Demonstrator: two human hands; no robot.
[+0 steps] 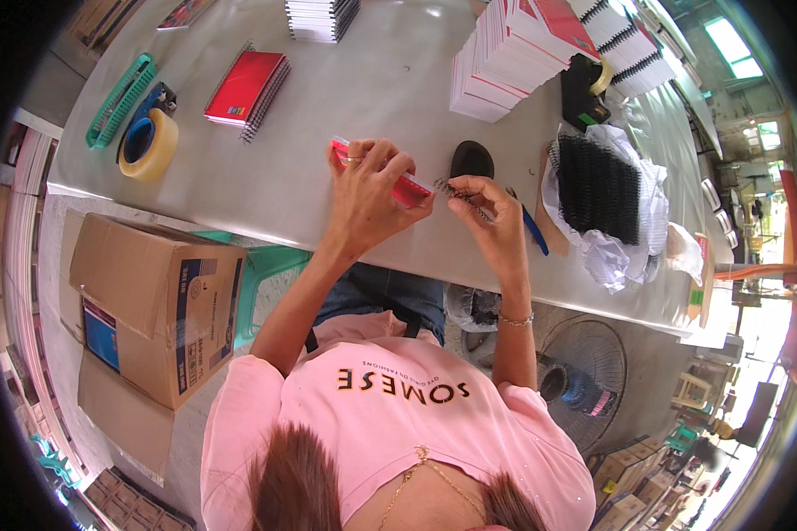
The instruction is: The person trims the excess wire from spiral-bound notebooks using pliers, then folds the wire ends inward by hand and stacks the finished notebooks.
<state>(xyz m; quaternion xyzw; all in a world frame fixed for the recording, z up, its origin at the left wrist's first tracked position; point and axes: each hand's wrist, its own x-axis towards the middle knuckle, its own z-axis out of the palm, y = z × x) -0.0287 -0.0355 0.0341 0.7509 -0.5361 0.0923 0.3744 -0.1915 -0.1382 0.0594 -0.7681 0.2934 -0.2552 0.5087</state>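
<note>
My left hand (370, 199) is wrapped over a small red notebook (409, 189), holding it on edge above the near part of the table. Between the fingers of my right hand (491, 217) is a black binding coil (459, 193), its far end close to the notebook's right edge. Whether the coil is threaded into the holes I cannot tell. Just beyond my right hand lies a black oval object (472, 160). To the right of that hand rests a blue-handled tool (534, 232). A heap of black binding coils (598, 188) lies on white wrapping farther right.
Red bound notebooks (246, 86) lie at the left, near a tape roll (150, 146) and a green tray (120, 99). Tall stacks of red-covered books (514, 57) and a black tape dispenser (584, 93) stand at the back right. An opened carton (150, 301) sits left, below the table.
</note>
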